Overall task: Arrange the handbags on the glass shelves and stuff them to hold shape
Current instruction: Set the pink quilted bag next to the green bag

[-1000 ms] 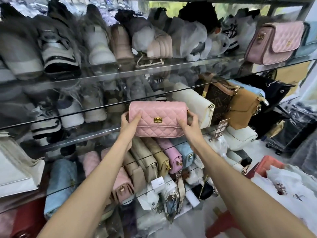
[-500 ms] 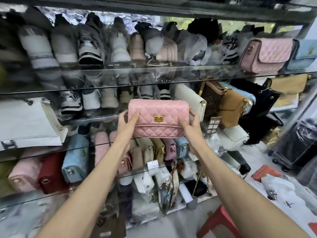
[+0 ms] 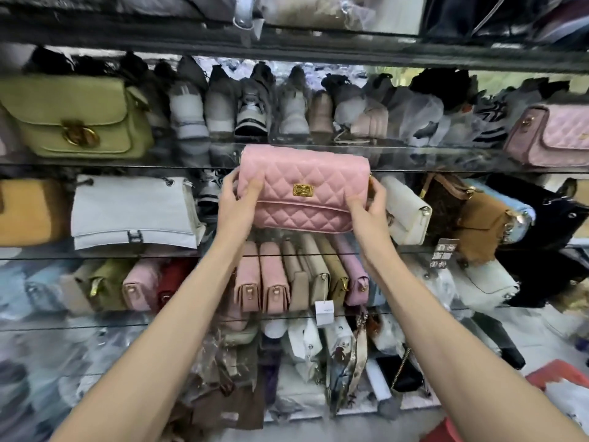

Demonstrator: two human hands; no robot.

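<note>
Clearly the pink bag (image 3: 304, 189) is light and soft: quilted, padded, with a slick sheen, so end grips suit it. Left hand (image 3: 237, 202) pinches its 9 o'clock end, right hand (image 3: 369, 202) wraps the 3 o'clock end, holding it before the glass shelf (image 3: 446, 157). Shelves hold packed bags and shoes; a green bag (image 3: 76, 119) sits at 10 o'clock

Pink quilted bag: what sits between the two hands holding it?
Head view: only the pink quilted bag itself, gold clasp centered, between left hand and right hand.
</note>
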